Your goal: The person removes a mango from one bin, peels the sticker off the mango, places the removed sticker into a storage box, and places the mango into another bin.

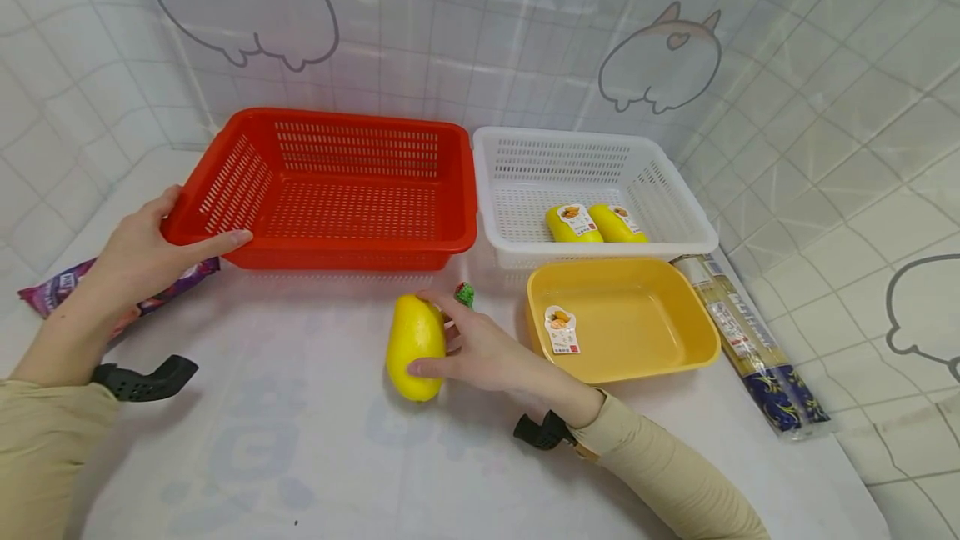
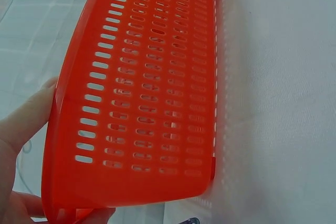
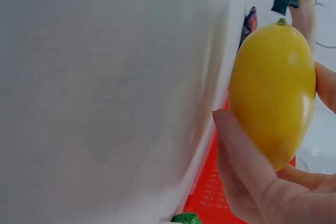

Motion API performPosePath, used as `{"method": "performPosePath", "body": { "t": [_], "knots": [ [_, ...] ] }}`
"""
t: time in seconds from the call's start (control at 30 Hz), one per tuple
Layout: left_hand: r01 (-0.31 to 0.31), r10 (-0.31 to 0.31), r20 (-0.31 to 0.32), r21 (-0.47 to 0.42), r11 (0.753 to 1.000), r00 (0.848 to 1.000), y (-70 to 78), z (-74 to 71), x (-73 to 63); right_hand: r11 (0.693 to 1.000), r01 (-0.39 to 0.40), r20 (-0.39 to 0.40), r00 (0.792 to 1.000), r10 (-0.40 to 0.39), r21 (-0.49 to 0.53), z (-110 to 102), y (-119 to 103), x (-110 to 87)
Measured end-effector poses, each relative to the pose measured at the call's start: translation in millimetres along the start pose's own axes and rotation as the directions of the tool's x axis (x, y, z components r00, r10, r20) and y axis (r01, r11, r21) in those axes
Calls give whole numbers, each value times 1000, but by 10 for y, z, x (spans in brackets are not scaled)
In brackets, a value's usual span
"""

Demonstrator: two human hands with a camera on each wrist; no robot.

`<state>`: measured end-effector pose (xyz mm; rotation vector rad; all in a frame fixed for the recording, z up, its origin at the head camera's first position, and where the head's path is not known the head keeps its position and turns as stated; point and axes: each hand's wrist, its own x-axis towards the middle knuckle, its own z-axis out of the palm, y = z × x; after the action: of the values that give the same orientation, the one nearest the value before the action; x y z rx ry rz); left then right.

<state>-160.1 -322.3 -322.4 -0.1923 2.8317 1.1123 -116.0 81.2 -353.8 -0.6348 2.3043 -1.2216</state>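
Note:
My left hand (image 1: 146,261) grips the front left corner of a red plastic basket (image 1: 360,252), thumb along the front rim. In the left wrist view, the basket's slotted side wall (image 2: 142,77) fills the middle, and part of the hand (image 2: 21,129) shows beside its rim. My right hand (image 1: 480,348) holds a smooth yellow mango (image 1: 414,348) between thumb and fingers, over the white table in front of the basket. The right wrist view shows the mango (image 3: 273,93) with its small green stem end. Whether it touches the table I cannot tell.
A white basket (image 1: 600,248) holds two labelled yellow mangoes (image 1: 573,225). Before it stands a yellow tub (image 1: 622,369) with a mango sticker. A noodle-like packet (image 1: 750,348) lies at right, a purple packet (image 1: 180,286) at left. A small green-red item (image 1: 464,294) lies behind my right hand.

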Motion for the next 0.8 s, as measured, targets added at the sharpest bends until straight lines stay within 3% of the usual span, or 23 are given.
{"method": "performPosePath", "body": {
  "t": [0.4, 0.8],
  "knots": [
    [10, -11, -4, -30, 999, 1000, -14, 23, -7, 994, 14, 34, 999, -18, 106, -103, -116, -39],
    [2, -3, -30, -28, 1000, 1000, 7, 16, -6, 997, 53, 81, 995, -58, 63, -252, -324, 12]
  ]
}}
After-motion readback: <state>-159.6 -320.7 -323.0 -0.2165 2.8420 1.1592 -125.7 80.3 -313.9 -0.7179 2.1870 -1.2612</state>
